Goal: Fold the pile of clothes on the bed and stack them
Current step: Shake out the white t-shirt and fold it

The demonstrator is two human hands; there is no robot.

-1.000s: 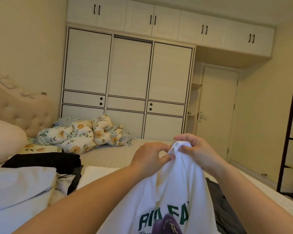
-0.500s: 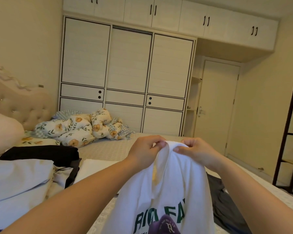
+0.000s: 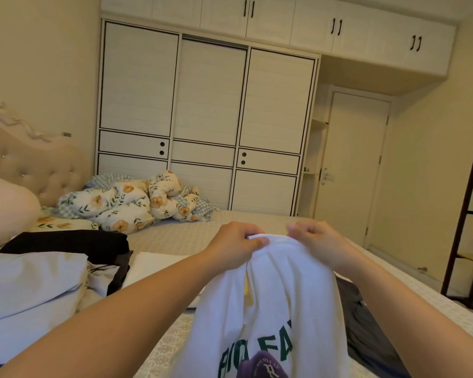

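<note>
A white T-shirt [image 3: 279, 301] with green letters and a purple print hangs in front of me above the bed [image 3: 180, 236]. My left hand [image 3: 236, 245] pinches its top edge between thumb and curled fingers. My right hand [image 3: 316, 240] grips the same edge a little to the right, fingers curled. On the left lie a pale lavender garment [image 3: 30, 285], a black garment [image 3: 66, 244] and a flat white piece [image 3: 153, 266]. A dark grey garment [image 3: 366, 331] lies on the bed to the right, partly hidden behind the shirt.
A crumpled floral duvet [image 3: 126, 203] and a pink pillow [image 3: 6, 211] sit by the padded headboard [image 3: 33, 165]. Behind the bed stand a white wardrobe [image 3: 208, 113] and a shut door [image 3: 350, 165]. A dark shelf frame [image 3: 467, 219] stands at the right.
Both hands have lowered slightly with the shirt's top edge and moved a little apart, spreading the fabric between them. The view has tilted upward.
</note>
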